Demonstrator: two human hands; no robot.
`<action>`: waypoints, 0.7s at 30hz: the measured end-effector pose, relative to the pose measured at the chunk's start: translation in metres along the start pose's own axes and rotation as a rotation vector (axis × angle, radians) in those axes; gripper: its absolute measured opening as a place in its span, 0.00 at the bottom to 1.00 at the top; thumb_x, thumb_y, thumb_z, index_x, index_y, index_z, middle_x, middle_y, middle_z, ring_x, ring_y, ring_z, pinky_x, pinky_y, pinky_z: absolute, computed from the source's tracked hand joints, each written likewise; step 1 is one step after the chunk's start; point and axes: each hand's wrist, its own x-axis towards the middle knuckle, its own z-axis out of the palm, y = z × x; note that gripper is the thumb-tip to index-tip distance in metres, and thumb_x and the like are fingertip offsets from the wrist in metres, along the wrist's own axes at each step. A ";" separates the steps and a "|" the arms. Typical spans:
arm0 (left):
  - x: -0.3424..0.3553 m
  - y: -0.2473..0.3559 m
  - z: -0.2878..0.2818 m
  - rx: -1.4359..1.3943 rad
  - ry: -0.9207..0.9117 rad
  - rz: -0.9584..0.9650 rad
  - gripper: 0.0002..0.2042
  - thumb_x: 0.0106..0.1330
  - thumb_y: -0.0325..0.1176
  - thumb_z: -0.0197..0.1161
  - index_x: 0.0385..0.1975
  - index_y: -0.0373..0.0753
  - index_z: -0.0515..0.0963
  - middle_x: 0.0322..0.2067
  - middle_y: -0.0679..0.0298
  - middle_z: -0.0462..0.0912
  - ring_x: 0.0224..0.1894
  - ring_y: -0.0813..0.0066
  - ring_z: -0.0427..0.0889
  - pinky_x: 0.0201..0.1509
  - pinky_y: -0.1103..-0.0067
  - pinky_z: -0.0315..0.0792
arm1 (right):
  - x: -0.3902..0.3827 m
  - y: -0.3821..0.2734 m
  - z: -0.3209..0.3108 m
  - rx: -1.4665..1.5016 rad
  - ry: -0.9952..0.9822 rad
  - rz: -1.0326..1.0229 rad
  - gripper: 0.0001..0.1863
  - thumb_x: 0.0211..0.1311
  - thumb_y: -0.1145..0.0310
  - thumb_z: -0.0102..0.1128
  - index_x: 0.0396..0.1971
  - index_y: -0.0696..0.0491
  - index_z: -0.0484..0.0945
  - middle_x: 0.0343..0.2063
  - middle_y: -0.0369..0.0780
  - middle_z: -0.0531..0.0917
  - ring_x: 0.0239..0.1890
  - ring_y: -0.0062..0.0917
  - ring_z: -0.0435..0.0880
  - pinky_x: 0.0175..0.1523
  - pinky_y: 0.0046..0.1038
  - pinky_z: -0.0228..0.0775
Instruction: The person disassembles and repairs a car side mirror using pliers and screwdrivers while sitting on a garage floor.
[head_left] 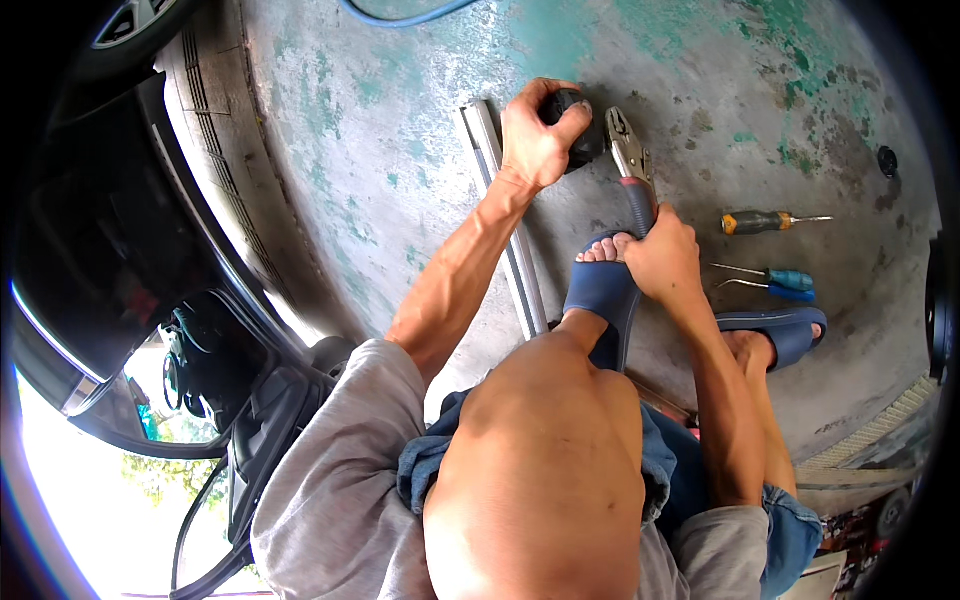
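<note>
My left hand (pixel 540 135) grips a small black block-like part (pixel 582 147) near the upper middle, its exact kind unclear. Beside it, locking pliers (pixel 628 145) with a steel head and grey rubber grip are held by my right hand (pixel 662 250) around the handle, over my blue sandal. The jaws are close to the black part; whether they touch it is hard to tell. A long silver metal rail (pixel 520 270) lies on the concrete floor, passing behind my left wrist. A yellow-and-black screwdriver (pixel 755 221) and blue-handled hand tools (pixel 788 288) lie to the right.
A black car (pixel 120 240) with a side mirror fills the left side. A blue hose (pixel 405 22) lies at the top on the stained floor (pixel 340 130). A small black round piece (pixel 886 162) lies at the right, and coiled or braided strapping (pixel 860 440) runs along the lower right.
</note>
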 end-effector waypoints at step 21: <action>0.003 0.032 0.017 0.092 0.044 -0.003 0.18 0.55 0.40 0.68 0.38 0.30 0.85 0.25 0.55 0.86 0.28 0.74 0.84 0.38 0.76 0.79 | -0.010 0.000 0.009 0.262 -0.061 0.065 0.24 0.57 0.60 0.68 0.44 0.66 0.75 0.39 0.60 0.85 0.46 0.54 0.86 0.54 0.47 0.76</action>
